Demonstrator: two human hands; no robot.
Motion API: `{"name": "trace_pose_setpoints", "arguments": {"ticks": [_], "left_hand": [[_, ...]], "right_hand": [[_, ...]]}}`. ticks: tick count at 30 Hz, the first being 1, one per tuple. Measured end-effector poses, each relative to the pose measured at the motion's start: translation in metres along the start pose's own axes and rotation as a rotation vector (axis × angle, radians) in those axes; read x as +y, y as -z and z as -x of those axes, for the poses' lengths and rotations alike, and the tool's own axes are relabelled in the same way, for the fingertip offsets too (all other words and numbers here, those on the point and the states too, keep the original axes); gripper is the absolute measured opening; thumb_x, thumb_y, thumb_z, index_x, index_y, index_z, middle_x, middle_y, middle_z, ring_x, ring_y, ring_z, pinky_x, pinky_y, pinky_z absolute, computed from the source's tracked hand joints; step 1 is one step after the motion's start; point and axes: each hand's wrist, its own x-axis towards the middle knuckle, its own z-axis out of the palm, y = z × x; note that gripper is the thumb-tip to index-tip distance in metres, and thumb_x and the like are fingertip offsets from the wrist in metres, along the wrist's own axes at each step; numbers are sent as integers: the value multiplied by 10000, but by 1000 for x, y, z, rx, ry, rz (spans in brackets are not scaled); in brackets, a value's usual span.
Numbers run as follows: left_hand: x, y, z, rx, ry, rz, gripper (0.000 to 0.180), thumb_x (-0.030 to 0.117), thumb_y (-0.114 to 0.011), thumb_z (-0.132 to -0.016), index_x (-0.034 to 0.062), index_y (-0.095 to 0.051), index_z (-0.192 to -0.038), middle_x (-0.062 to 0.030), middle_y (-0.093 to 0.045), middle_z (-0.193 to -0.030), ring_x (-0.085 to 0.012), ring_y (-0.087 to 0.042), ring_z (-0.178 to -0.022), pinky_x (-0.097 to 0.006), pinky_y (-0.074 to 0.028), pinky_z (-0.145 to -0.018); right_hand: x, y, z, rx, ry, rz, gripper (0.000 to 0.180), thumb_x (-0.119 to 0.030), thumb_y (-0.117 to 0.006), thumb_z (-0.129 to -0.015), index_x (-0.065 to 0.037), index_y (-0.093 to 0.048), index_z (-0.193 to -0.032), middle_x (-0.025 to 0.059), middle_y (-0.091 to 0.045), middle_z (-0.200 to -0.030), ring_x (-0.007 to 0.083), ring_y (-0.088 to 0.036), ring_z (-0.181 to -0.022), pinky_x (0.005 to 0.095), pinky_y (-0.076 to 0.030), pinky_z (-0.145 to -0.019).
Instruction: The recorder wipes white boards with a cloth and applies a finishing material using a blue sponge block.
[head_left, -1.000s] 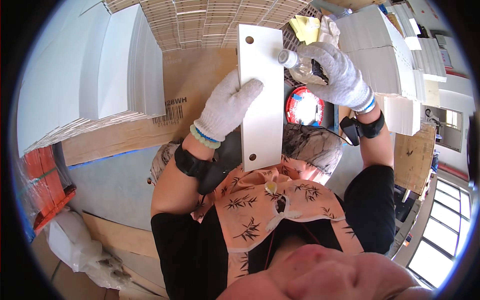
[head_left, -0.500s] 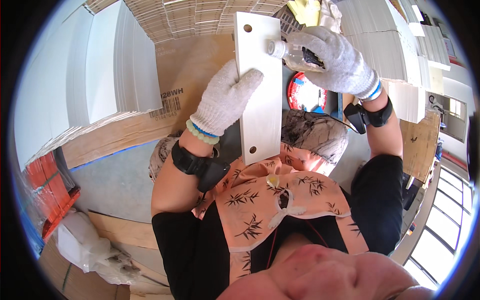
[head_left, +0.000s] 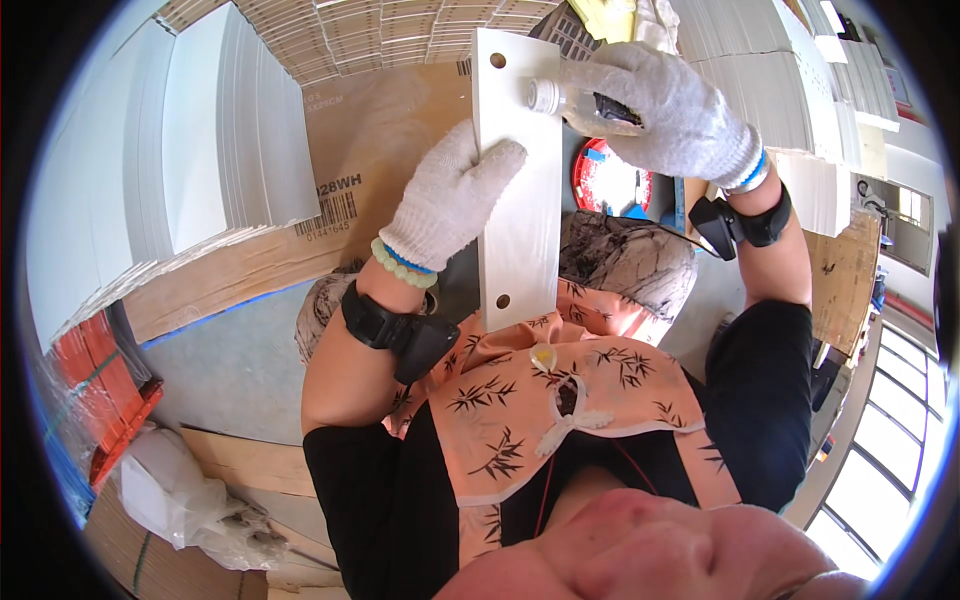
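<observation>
A long white board [head_left: 520, 215] with a round hole near each end stands lengthwise in front of me. My left hand [head_left: 455, 195], in a pale knit glove, grips its left edge, thumb lying across the face. In my gloved right hand [head_left: 675, 115] is a small clear plastic bottle [head_left: 590, 105] with a dark patch on its side. The bottle lies tilted sideways, its white cap [head_left: 543, 96] over the upper part of the board. Whether the cap touches the board I cannot tell. The right fingers wrap round the bottle and partly hide it.
White board stacks stand at the left [head_left: 205, 140] and the right [head_left: 750, 90]. Behind the board lies a brown carton [head_left: 385, 120]. A round red-rimmed container [head_left: 578, 180] with white contents sits beyond my knees. Yellow cloth [head_left: 605, 18] lies at the far side.
My right hand has shifted slightly left with the bottle, bringing the cap further over the board. The left hand keeps its grip on the board, almost unmoved.
</observation>
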Motion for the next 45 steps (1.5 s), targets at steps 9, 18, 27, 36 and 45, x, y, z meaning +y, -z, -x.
{"name": "trace_pose_setpoints", "arguments": {"ticks": [9,18,27,36,45], "left_hand": [[-3,0,1,-6,33,29,332,233,-603,-986,17,-612,-1238,-67,-683,-1040,-125,-613,-941,-298,-507,-847],[-1,-1,3,-26,58,38,327,235,-600,-988,18,-612,-1232,-57,-678,-1042,-115,-603,-932,-291,-507,-836],[-2,5,1,-79,27,50,348,172,-515,-1027,-20,-557,-1314,-94,-687,-1118,-156,-683,-959,-291,-573,-816],[10,9,4,-84,6,66,358,186,-519,-1021,-47,-546,-1292,-123,-681,-1133,-181,-683,-982,-301,-572,-842],[32,7,14,51,173,212,342,188,-581,-1005,-39,-562,-1259,-71,-658,-1106,-122,-609,-998,-278,-508,-878]], "right_hand": [[-2,0,-6,64,84,-9,561,-109,-739,-755,-137,-611,-1301,148,-622,-1132,334,-627,-1020,421,-551,-853],[-10,2,-8,25,66,13,583,-34,-700,-723,-159,-627,-1288,134,-622,-1107,327,-616,-1027,404,-547,-864],[-8,6,-4,6,16,47,613,-54,-729,-719,-182,-619,-1308,136,-623,-1101,323,-613,-1045,396,-544,-872],[21,-18,18,232,-6,-396,623,-98,-794,-745,-134,-590,-1332,112,-643,-1189,267,-655,-1056,352,-540,-902],[59,-75,48,465,-477,-703,756,-112,-842,-720,-68,-505,-1395,104,-604,-1280,225,-581,-1175,362,-466,-1028]]}}
